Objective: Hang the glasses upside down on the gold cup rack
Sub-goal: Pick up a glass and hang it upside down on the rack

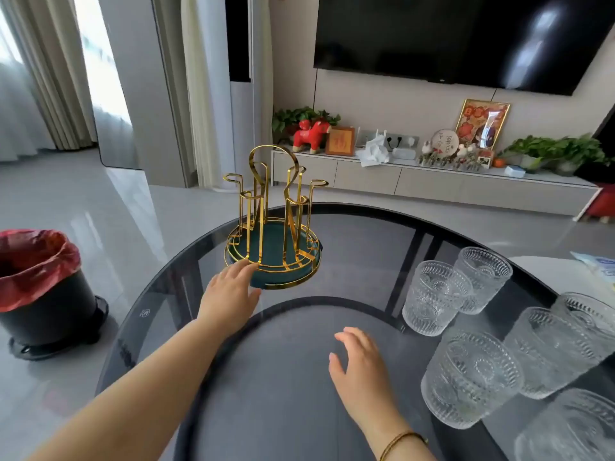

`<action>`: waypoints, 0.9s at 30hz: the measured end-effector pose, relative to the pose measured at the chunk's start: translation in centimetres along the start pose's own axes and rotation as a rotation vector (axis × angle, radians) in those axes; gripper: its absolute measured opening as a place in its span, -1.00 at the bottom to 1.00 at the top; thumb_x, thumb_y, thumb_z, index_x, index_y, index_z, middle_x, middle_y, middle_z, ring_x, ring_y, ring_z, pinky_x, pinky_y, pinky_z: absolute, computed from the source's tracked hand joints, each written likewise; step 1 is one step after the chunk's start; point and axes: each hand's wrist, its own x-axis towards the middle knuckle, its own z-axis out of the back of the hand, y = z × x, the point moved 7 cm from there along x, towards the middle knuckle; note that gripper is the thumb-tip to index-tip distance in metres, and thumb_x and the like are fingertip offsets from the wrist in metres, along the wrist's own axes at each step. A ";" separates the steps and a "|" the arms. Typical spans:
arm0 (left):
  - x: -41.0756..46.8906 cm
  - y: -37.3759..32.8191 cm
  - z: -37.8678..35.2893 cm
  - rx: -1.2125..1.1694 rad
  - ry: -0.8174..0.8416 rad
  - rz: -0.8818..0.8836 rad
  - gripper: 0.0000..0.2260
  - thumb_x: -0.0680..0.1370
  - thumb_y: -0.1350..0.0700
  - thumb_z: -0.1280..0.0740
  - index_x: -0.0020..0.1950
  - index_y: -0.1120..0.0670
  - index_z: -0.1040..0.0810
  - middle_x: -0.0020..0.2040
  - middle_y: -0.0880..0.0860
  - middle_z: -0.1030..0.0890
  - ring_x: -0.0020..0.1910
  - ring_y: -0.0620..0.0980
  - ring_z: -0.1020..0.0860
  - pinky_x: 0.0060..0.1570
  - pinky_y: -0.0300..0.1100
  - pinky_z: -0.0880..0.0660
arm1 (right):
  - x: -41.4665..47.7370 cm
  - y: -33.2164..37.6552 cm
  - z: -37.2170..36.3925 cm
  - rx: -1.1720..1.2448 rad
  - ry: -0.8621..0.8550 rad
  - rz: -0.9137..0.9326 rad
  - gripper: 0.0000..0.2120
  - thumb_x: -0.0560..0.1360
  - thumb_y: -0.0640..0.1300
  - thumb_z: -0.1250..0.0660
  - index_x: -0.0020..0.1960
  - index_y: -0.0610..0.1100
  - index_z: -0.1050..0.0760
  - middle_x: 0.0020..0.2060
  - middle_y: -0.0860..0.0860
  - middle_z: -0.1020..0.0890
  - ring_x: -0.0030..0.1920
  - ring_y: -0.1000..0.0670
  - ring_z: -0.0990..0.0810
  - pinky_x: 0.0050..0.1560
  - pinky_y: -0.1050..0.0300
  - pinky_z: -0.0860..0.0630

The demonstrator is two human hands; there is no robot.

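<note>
The gold cup rack (273,224) with a dark green round tray stands on the far left part of the dark glass table (352,247); its prongs are bare. Several clear embossed glasses stand upright at the right: one (432,296), another behind it (482,281), a nearer one (469,377) and more toward the right edge (552,351). My left hand (229,296) is open, fingertips touching the rack's front rim. Over the table's middle my right hand (361,371) hovers open, left of the glasses and holding nothing.
A black bin with a red bag (43,284) stands on the floor to the left of the table. A white object with a blue packet (595,264) lies at the far right. A TV cabinet with plants and ornaments (432,178) runs along the back wall.
</note>
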 end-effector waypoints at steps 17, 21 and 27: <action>-0.9 -0.6 0.8 -0.005 0.009 -0.036 -0.75 0.54 0.08 -0.23 0.20 0.04 -0.51 0.27 0.08 -0.49 0.30 0.09 -0.38 0.41 0.11 -0.11 | -0.3 0.5 0.8 0.124 -0.088 0.044 -0.68 0.52 -0.10 -0.14 0.26 -0.09 -0.35 0.33 0.06 -0.36 0.34 0.09 -0.25 0.29 0.33 -0.18; -4.1 -1.7 0.8 -0.069 -0.001 -0.098 -0.77 0.53 0.11 -0.26 0.16 0.07 -0.55 0.19 0.10 -0.55 0.17 0.08 -0.47 0.11 -0.03 -0.45 | -3.0 0.5 1.6 0.228 -0.134 0.040 -0.68 0.50 -0.15 -0.19 0.25 -0.10 -0.38 0.29 0.04 -0.40 0.30 0.11 -0.31 0.16 0.49 -0.09; -7.8 -3.7 0.9 -0.089 -0.045 -0.110 -0.77 0.53 0.13 -0.26 0.15 0.10 -0.56 0.16 0.12 -0.57 0.17 0.10 -0.47 0.07 -0.01 -0.47 | -9.0 0.8 6.4 0.266 -0.550 -0.020 -0.80 0.30 -0.27 -0.38 -0.08 -0.25 -0.56 -0.11 -0.14 -0.63 -0.03 0.12 -0.42 0.11 0.54 -0.20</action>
